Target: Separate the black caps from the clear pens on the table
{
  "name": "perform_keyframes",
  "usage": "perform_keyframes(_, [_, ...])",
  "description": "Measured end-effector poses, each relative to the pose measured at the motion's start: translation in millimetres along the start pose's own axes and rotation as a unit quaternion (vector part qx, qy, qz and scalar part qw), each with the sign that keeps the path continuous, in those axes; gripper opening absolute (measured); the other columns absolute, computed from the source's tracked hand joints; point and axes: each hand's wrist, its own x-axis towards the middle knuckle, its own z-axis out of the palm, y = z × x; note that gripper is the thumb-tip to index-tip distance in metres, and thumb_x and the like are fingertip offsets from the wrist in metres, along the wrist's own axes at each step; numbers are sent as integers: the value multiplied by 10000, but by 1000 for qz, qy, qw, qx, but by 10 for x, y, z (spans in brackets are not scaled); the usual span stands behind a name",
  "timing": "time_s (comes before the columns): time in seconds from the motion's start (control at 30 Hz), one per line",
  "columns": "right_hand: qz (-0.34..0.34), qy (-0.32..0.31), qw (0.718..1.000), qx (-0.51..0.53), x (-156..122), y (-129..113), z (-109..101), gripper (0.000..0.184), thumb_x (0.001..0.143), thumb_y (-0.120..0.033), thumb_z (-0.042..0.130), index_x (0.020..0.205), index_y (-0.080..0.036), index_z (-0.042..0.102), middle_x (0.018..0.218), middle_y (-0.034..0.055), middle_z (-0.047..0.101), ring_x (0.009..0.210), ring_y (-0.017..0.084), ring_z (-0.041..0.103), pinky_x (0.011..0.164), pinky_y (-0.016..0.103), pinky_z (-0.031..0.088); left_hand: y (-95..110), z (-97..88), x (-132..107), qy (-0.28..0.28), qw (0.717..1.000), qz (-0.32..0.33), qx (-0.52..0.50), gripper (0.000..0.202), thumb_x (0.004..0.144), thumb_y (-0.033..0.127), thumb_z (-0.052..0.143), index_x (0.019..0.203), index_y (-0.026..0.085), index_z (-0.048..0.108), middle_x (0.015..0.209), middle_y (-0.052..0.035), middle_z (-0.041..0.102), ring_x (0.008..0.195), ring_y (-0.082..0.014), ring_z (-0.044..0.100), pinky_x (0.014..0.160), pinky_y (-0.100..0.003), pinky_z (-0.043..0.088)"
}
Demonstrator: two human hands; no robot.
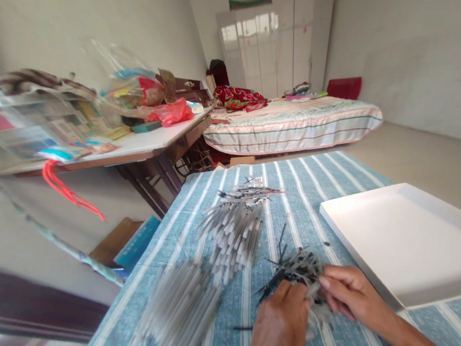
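Note:
My left hand (279, 320) is closed, fingers curled, at the near side of a loose pile of thin black and translucent grey pieces (299, 269). Just to its right, my right hand (350, 289) pinches at the pile's right edge; a greyish piece shows by its fingertips, too blurred to name. What the left fingers hold, if anything, is hidden. Left of the hands lies a bundle of long, slim grey tubes (182, 313). Beyond it are another stack of grey tubes (237, 237) and a small heap of black and grey strips (249, 193).
Blue and white striped cloth (297, 188) covers the work surface. A shallow white box (420, 241) stands at the right. Further left, a side table (150, 142) carries bags and packets, with a red cord (67, 189) hanging off it. Behind is a bed (295, 126).

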Motion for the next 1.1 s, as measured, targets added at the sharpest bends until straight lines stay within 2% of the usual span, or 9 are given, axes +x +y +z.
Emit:
perform_keyframes(0.23, [27,-8,999,42,-5,13,30,479,827,-508,422,489,-168,407,379,-49,419,295,32,280,320,163,180,-71,75,-57,-9,1000,19,-4,151,816,159,372,830,199,517,711,-17,542,597,-110,525,520,-172,395])
perform_keyframes(0.37, [41,-64,994,77,-8,20,13,370,813,-494,463,676,-152,496,503,-27,546,300,33,360,331,157,217,-98,42,-52,-26,998,5,-54,141,819,179,376,736,193,489,660,1,536,587,-101,520,486,-162,363])
perform_keyframes(0.47, [31,-65,995,66,-4,46,12,326,806,-472,494,813,-148,523,566,-22,573,318,33,394,343,152,238,-105,20,-45,-22,998,1,-62,153,822,183,380,704,189,478,641,6,528,583,-101,522,486,-171,354])
perform_keyframes(0.57, [19,-32,999,35,0,76,27,386,830,-472,455,620,-148,482,450,-47,489,291,23,341,325,149,194,-109,30,-46,-15,999,6,-45,134,814,166,390,713,188,476,644,5,524,563,-96,515,482,-171,353])
perform_keyframes(0.63, [25,-34,998,38,5,82,33,418,839,-478,431,573,-155,440,427,-49,475,283,21,325,318,149,182,-119,49,-49,-17,999,15,-30,128,804,144,394,714,187,474,634,6,521,547,-93,509,476,-172,349])
perform_keyframes(0.8, [43,-59,995,74,18,63,33,352,804,-504,477,858,-156,499,539,-38,558,294,24,349,318,140,200,-169,108,-56,1,999,25,-20,151,810,149,389,689,188,469,629,-5,532,550,-99,517,472,-178,354])
perform_keyframes(0.9, [42,-26,998,37,19,59,41,407,828,-516,419,640,-158,458,434,-59,474,280,17,308,311,140,178,-193,138,-64,-3,1000,10,-26,111,790,141,410,716,195,473,645,-2,536,542,-95,519,470,-172,360])
perform_keyframes(0.97, [44,-35,998,36,18,66,47,423,828,-520,413,599,-164,424,425,-57,470,278,17,308,307,141,174,-202,149,-69,-13,1000,4,-21,101,772,127,422,723,199,474,641,5,536,537,-94,520,479,-172,362])
perform_keyframes(1.1, [46,-61,995,71,15,98,60,384,765,-529,514,899,-170,475,553,-43,557,286,18,322,297,136,183,-205,152,-72,-7,1000,-9,-20,119,790,137,409,709,201,468,638,6,542,545,-96,525,481,-170,358])
